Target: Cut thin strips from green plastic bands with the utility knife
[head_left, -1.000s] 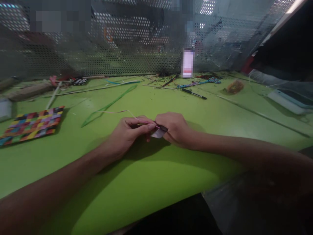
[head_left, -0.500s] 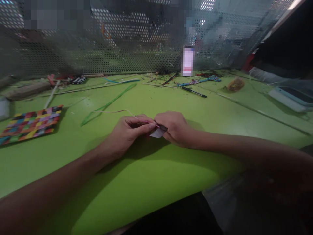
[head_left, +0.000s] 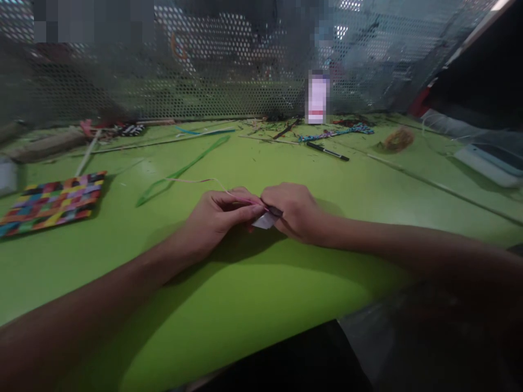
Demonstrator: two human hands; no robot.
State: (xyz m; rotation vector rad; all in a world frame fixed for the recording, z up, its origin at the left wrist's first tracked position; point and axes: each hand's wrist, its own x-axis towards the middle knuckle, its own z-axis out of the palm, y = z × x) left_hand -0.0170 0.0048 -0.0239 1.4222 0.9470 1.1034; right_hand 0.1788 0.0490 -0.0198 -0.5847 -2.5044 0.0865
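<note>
Above the green table, my left hand (head_left: 229,212) is closed, thumb and forefinger pinching a thin pink strip (head_left: 245,199). The strip's pale tail trails to the left and crosses over a green ribbon loop (head_left: 167,189). Right beside it, my right hand (head_left: 292,209) is curled with knuckles up, almost touching the left fingertips. A small dark flat piece (head_left: 276,210) pokes out from under the right hand; its kind cannot be made out. Below both sets of fingertips hangs a pale greyish flap (head_left: 265,220), its upper edge hidden by the fingers.
On the left lies a multicoloured woven mat (head_left: 55,202). Further back are a black pen (head_left: 328,151), a blue patterned braided strip (head_left: 337,132) and scattered scraps. A brown fibre bundle (head_left: 397,140) and a phone (head_left: 496,158) lie right. A perforated metal screen (head_left: 229,87) bounds the back.
Both hands keep nearly the same pose and grip. The view has shifted slightly, and the pink strip sits marginally further right between the fingers.
</note>
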